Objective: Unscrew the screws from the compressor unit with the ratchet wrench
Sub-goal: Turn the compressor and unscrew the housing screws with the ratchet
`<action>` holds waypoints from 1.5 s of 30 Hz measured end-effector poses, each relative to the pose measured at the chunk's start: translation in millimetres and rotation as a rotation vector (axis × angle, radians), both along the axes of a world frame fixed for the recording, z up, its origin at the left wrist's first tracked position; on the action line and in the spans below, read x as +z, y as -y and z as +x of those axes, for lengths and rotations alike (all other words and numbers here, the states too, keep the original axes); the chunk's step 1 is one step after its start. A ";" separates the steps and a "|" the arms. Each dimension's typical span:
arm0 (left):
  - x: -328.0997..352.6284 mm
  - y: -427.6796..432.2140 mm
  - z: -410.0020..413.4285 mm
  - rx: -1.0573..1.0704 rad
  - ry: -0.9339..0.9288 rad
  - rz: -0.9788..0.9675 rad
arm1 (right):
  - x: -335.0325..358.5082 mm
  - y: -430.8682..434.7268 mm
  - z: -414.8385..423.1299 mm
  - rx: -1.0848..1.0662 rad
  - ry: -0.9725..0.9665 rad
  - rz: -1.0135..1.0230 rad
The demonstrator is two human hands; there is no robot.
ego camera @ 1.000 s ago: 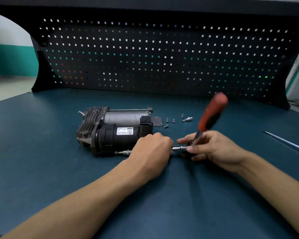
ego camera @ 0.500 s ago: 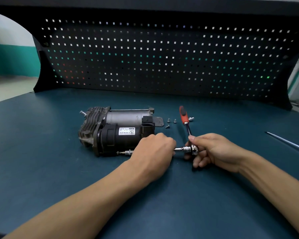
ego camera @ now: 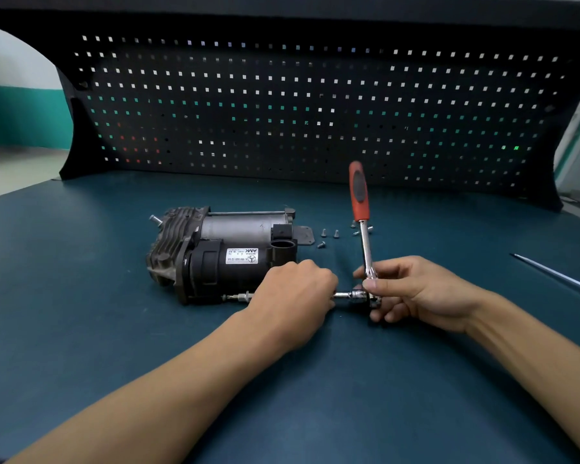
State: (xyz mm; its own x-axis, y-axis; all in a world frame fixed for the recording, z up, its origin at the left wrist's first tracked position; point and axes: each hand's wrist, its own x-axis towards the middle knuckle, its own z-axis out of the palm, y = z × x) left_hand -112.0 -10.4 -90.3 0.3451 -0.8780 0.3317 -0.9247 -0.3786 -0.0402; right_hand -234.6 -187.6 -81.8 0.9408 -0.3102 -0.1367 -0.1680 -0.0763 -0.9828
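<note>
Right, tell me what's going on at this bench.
A person is working on the compressor unit, which lies on the table, with a ratchet wrench. The left hand is curled round the extension bar, which runs from the wrench head to the unit's near side. The right hand grips the wrench at its head, with the red handle pointing away towards the pegboard. Several loose screws lie just past the unit's right end.

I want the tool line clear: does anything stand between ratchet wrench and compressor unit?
Nothing visible blocks it. The extension bar runs from the ratchet wrench to the compressor unit, gripped midway by the left hand; the right hand holds the wrench. The loose screws lie farther back.
</note>
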 end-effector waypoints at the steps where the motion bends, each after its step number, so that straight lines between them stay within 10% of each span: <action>1: 0.2 0.1 -0.3 0.000 0.000 0.002 | 0.3 0.3 -1.3 0.008 0.012 -0.002; 27: 1.3 1.0 -4.5 0.009 -0.042 0.005 | -2.7 3.6 -7.8 0.166 0.086 -0.313; 45: 2.0 1.3 -7.1 0.014 -0.102 -0.008 | -0.8 -7.1 3.2 -0.038 -0.061 -0.076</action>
State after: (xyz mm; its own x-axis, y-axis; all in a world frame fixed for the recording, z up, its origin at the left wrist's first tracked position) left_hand -119.1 -11.6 -88.3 0.3897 -0.8703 0.3012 -0.9184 -0.3915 0.0573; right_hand -231.3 -180.5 -82.7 0.9189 -0.3569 -0.1682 -0.2315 -0.1423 -0.9624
